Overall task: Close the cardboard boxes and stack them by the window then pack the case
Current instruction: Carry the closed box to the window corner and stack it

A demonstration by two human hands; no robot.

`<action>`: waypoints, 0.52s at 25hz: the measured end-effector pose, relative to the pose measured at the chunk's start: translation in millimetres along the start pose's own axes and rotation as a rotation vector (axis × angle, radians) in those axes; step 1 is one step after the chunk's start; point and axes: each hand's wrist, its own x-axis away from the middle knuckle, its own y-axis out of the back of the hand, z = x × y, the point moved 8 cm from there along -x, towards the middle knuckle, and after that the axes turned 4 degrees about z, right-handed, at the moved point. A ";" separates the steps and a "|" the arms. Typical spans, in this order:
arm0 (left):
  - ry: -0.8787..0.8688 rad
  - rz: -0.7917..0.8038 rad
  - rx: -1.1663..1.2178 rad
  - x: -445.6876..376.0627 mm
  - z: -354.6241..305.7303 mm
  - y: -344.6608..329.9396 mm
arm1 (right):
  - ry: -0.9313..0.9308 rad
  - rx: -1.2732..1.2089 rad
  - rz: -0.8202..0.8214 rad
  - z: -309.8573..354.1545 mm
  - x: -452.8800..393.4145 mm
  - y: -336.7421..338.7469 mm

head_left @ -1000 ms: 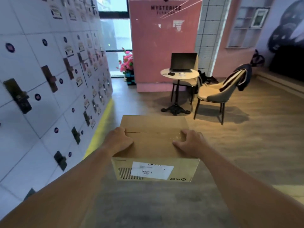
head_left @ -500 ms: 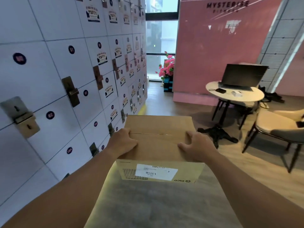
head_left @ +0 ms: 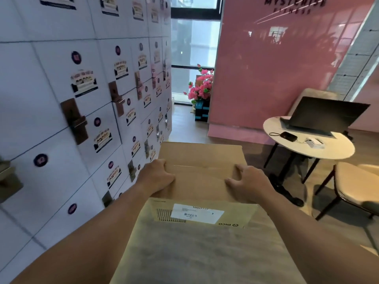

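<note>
White locker doors [head_left: 61, 124] with numbered discs and stickers fill the left wall, and they stand larger and nearer than half a second earlier; motion blur smears the sticker text beyond reading. Ahead, the window [head_left: 194, 42] and the pink flowers [head_left: 202, 87] at its foot have also drawn closer, beside the pink partition [head_left: 272, 68], whose lettering is cut by the top edge. To the right, the round table [head_left: 307, 144] with the open laptop [head_left: 326, 117] now sits nearer the frame edge, and the chair [head_left: 356, 181] is cropped.

The cardboard box [head_left: 202, 177] is carried in the air at the centre, flaps closed, held as before. The left hand [head_left: 156, 175] grips its left top edge, fingers curled over the side. The right hand [head_left: 248, 181] grips the right top edge, thumb on the lid. Fingertips of both hands are hidden behind the box sides. The white label [head_left: 196, 215] on the near face is partly legible only.
</note>
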 end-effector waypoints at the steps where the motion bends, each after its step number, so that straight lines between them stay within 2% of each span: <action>1: 0.001 0.008 -0.004 -34.9 -0.9 -3.7 | -0.013 -0.006 0.006 -4.1 -32.8 -1.3; 8: 0.006 0.037 -0.037 -278.5 -4.7 -34.6 | -0.009 -0.079 0.014 -32.4 -281.8 -14.7; 13: 0.036 0.022 -0.017 -446.8 -13.6 -24.9 | 0.009 -0.105 0.066 -27.5 -466.3 -7.9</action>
